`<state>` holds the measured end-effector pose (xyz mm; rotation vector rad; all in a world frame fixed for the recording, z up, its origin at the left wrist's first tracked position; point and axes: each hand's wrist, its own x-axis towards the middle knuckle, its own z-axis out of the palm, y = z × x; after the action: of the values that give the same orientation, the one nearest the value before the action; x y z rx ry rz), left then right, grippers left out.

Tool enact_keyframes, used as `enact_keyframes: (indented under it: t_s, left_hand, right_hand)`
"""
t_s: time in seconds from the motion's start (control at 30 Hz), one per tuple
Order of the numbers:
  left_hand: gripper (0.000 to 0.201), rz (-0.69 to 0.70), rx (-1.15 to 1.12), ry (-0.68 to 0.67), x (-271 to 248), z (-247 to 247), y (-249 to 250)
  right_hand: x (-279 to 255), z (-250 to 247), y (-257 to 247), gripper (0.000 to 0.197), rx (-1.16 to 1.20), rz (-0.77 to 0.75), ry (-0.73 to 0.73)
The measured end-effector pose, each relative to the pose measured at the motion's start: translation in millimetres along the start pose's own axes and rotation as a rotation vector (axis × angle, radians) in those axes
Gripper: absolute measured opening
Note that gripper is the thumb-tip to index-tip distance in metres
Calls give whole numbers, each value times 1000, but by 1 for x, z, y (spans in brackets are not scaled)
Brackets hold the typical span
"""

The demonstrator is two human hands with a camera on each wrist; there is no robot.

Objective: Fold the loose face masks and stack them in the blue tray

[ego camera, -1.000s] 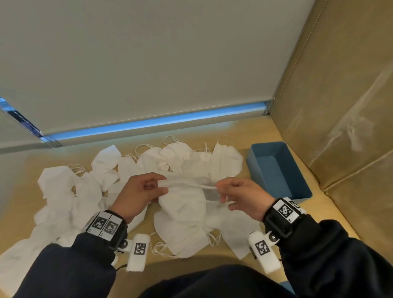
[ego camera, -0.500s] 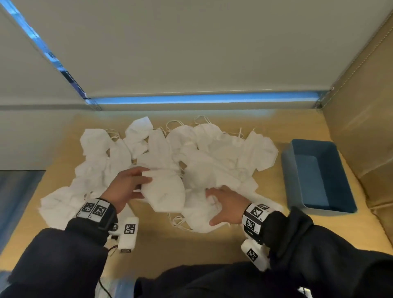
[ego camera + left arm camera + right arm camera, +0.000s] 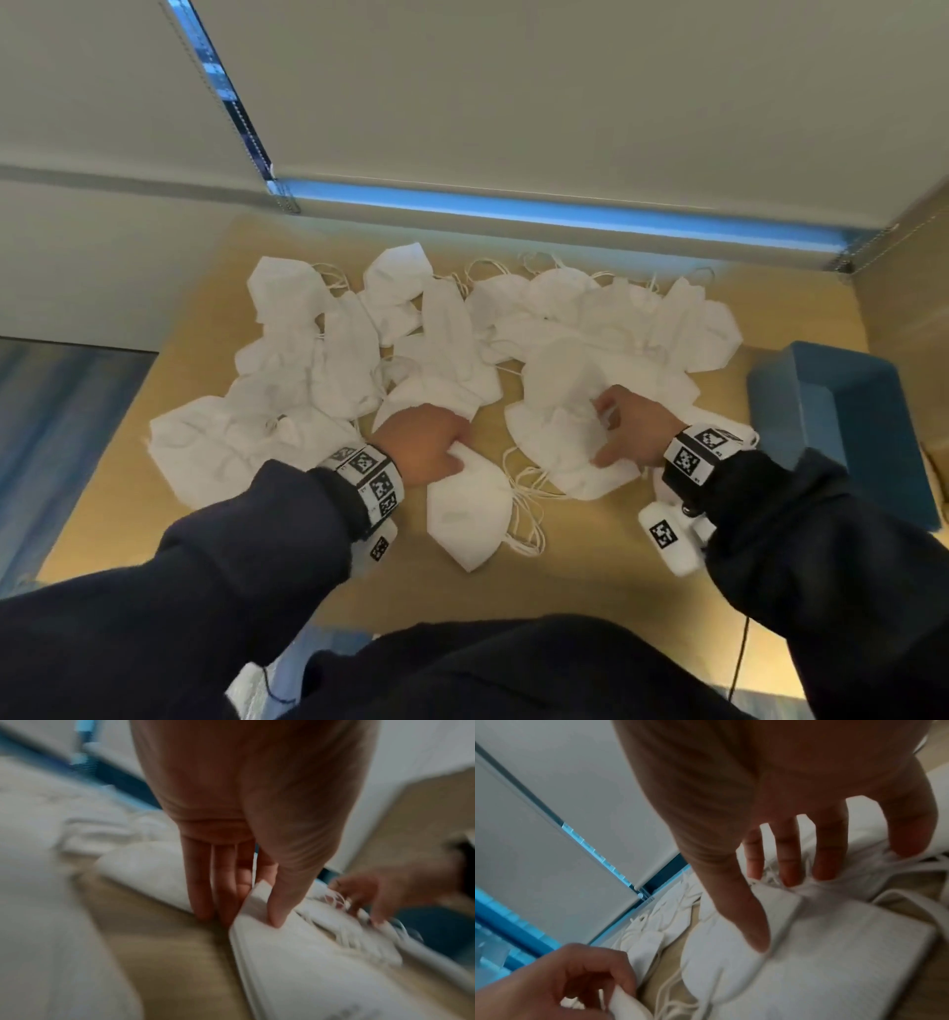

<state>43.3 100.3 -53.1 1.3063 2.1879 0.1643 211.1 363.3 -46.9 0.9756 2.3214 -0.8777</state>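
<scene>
Several loose white face masks [image 3: 611,329] lie scattered across the wooden table [image 3: 590,555]. My left hand [image 3: 459,452] pinches the corner of a folded mask [image 3: 467,514] that lies near the front edge, its ear loops trailing right. In the left wrist view the thumb and fingers [image 3: 277,902] pinch that folded mask [image 3: 308,973]. My right hand [image 3: 603,437] rests with spread, straight fingers on another mask [image 3: 554,452] in the pile. The right wrist view shows these fingertips [image 3: 790,876] touching the mask [image 3: 834,953] and its loops. The blue tray [image 3: 842,411] stands at the right, with no mask visible inside.
A wall with a blue-lit strip [image 3: 565,210] runs behind the table. A brown padded panel [image 3: 914,288] closes off the right side beyond the tray. Bare wood shows along the table's front edge.
A second ago both hands held one mask up between them. Now only the left hand holds it, folded and lower, near the front. The right hand has let go and moved onto the pile.
</scene>
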Motion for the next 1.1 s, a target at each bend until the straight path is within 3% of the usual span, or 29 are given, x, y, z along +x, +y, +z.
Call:
enact_keyframes:
  t_s: [0.07,0.13,0.27,0.4,0.47,0.57,0.63,0.7,0.73,0.77,0.83,0.9,1.0,1.1]
  left_hand:
    - [34,68,137,26,7,-5,-2]
    - [34,105,61,77,17,-14,3]
    - [42,137,-50,63,51,-20,34]
    - [70,162,60,-11,69,-7,53]
    - [80,143,-14,-35,70,-3,53]
    - [81,129,-151,-11,68,-9,46]
    - [74,171,-263,20,60,-26,39]
    - [63,198,-350,22,47,-49,29]
    - [57,187,-410,35,38,-62,23]
    - [51,151,-506,67,28,-72,16]
    - [40,67,-757,178,4,-87,3]
    - [35,-7,-978,297,-17,-91,-5]
    - [32,-95,-1204,416,-39,-82,-9]
    - [40,-135,-1261,468,-55,-66,-8]
  right_hand:
    - [-3,2,-4,74,41,31,28]
    - [-5,7,-9,68,19,58,72]
    - [-4,17,-16,22,-48,112,121]
    - [-13,16,-13,10,374,131,186]
    - [-23,10,-11,5,501,121,245]
    - [-23,-3,-2,16,699,230,401]
    - [-21,-9,4,35,774,287,497]
    - [-26,-10,5,55,661,256,614]
    - [-31,-9,1,55,567,205,635]
    - [-36,-6,-3,52,458,152,588]
    - [-41,7,-10,50,206,114,318]
    - [-40,22,-14,66,-40,131,102]
    - [-35,37,-13,83,-152,153,157]
    - [-32,39,-12,89,-116,167,180]
